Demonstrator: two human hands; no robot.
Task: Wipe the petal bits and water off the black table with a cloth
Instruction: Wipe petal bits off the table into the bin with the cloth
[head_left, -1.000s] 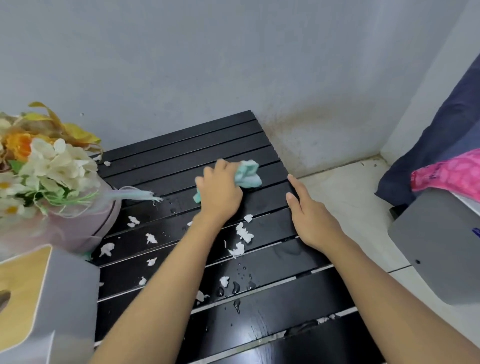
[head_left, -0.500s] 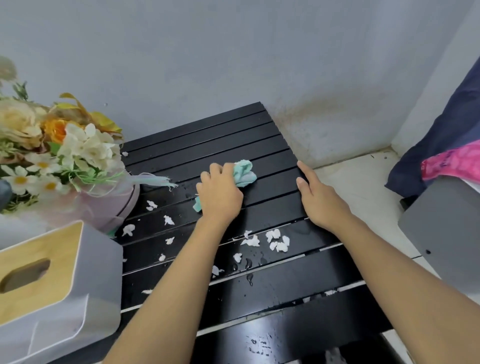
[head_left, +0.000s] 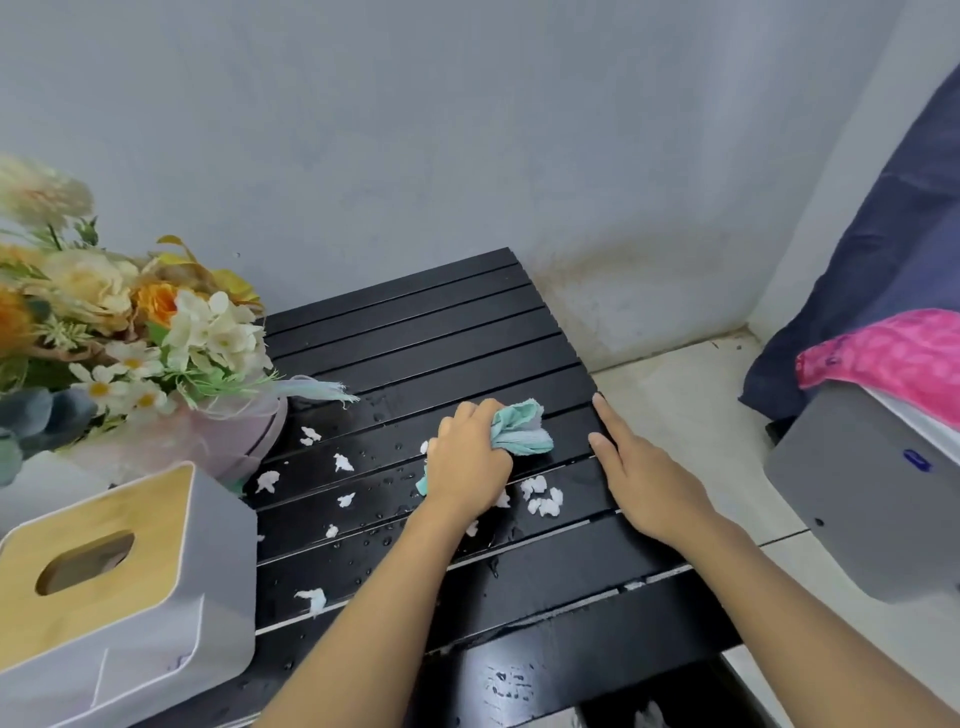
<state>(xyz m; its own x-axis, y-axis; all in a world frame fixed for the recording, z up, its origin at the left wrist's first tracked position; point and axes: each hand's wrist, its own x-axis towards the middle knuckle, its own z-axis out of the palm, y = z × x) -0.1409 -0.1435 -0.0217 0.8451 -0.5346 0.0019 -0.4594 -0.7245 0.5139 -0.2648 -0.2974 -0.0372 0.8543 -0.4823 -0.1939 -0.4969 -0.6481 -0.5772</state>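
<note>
The left hand (head_left: 470, 460) is bunched in a fist around a teal cloth (head_left: 522, 431), pressing it down on the slats about midway across the black table (head_left: 415, 332), with a tuft of the fabric poking out on its right side; the right hand (head_left: 641, 480) lies flat and open, fingers stretched toward the far wall, resting along the table's right edge and gripping nothing (it looks to be steadying the table). White petal bits (head_left: 543, 499) sit in a small cluster just near of the cloth, between the two hands, and more are scattered to the left (head_left: 267, 480), toward the flower bouquet (head_left: 156, 343) and the tissue box (head_left: 104, 582) at the near left; one larger scrap (head_left: 313, 599) lies on a near slat. Water droplets (head_left: 387, 480) bead on the middle slats, and the near edge shines wet. I'd judge the wiping to be underway but far from finished, since most of the litter is on the surface; the far slats look dry and bare. The next stroke, as I see it, calls for dragging the cloth nearward and leftward over the scattered bits, pressing enough to catch scraps that could drop through the gaps between the slats.
</note>
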